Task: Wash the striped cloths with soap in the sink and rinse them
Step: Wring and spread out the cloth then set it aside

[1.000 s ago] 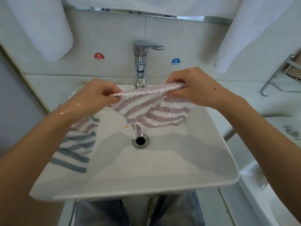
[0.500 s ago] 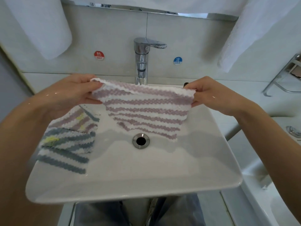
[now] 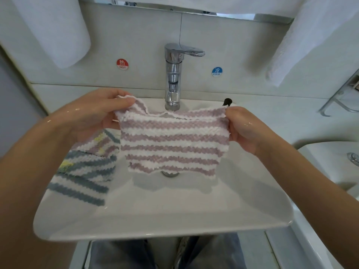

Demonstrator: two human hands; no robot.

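A purple-striped cloth (image 3: 171,144) is held spread above the white sink (image 3: 165,214), its top corners pinched by the left hand (image 3: 93,113) and right hand (image 3: 242,127). A grey-striped cloth (image 3: 85,177) is draped on the basin's left slope. Behind, a chrome tap (image 3: 173,74) is flanked by hot and cold stickers on pale tiles, with white towels (image 3: 58,30) hung above.

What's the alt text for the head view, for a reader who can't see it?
Two wet hands hold a purple-and-white striped cloth spread open above a white sink, the left hand and right hand each pinching a top corner. More striped cloths, blue-grey with yellow patches, lie draped over the sink's left side. A chrome faucet stands behind, with no water visibly running.
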